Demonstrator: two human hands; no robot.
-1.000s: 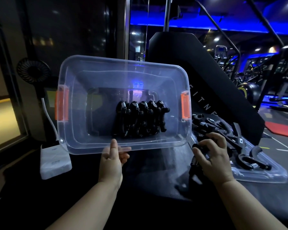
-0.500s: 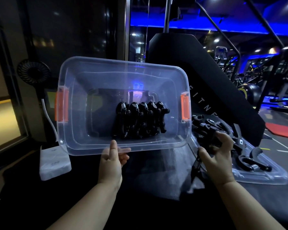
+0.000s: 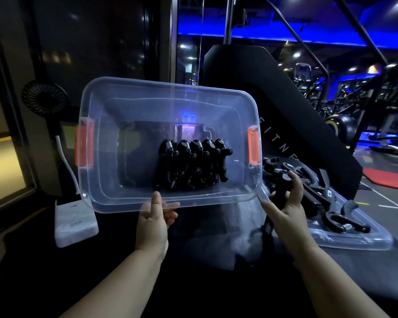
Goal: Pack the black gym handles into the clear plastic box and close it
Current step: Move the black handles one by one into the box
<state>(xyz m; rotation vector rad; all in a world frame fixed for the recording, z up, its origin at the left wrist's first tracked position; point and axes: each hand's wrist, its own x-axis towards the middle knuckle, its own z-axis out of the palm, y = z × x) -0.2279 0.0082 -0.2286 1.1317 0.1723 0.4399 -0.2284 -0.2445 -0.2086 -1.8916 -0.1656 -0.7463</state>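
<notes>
The left hand (image 3: 153, 223) pinches the near rim of the tipped-up clear plastic box (image 3: 170, 87), packed handles (image 3: 193, 164) just above it; the right hand (image 3: 287, 210) grips one black gym handle (image 3: 284, 177) beside the box. That one-point pinch may slip, toppling the row

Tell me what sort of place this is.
Most likely a gym floor: exercise machines stand under blue lighting at the back, a black panel bears the letters "FITNE", and black gym handles sit in the clear plastic box.
</notes>
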